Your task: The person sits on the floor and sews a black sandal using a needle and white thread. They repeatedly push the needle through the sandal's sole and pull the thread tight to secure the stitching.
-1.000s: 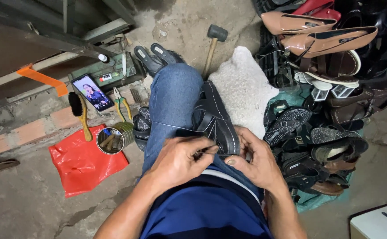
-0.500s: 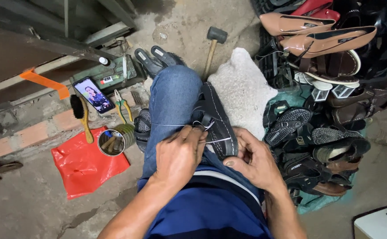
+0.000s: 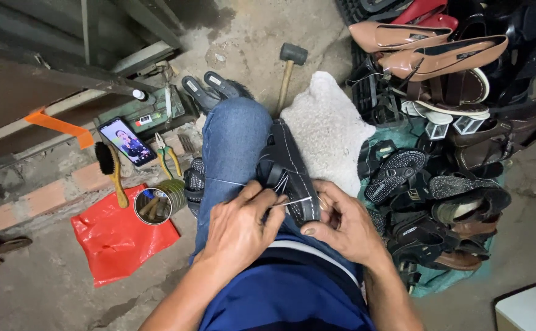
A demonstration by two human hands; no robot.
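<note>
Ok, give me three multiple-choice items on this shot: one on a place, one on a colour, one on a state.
1. Where does the black sandal rest?
A. on the person's lap
B. on the brick ledge
C. inside the tin can

2. What colour is the plastic sheet on the floor?
A. green
B. red
C. white

3. How is the phone?
A. screen dark
B. screen lit
C. lying face down

Answers:
1. A: it lies along the jeans, with the left hand and the right hand on it.
2. B: it is bright red, beside the tin can.
3. B: its screen shows a picture.
</note>
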